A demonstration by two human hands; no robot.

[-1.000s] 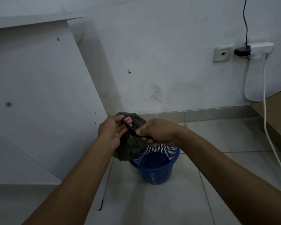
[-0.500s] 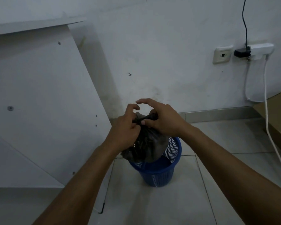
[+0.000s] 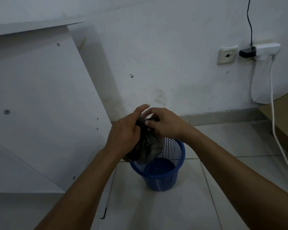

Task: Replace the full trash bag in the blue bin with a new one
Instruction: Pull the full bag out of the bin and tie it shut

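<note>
The dark trash bag (image 3: 146,146) hangs vertically, neck up, at the blue bin's (image 3: 163,178) 11 o'clock rim. The left hand (image 3: 125,133) and right hand (image 3: 165,125) both pinch the gathered neck.

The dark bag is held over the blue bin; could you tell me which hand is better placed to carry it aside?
Probably the left hand: it wraps the neck of the bag, while the right hand only pinches the top with fingertips.
</note>
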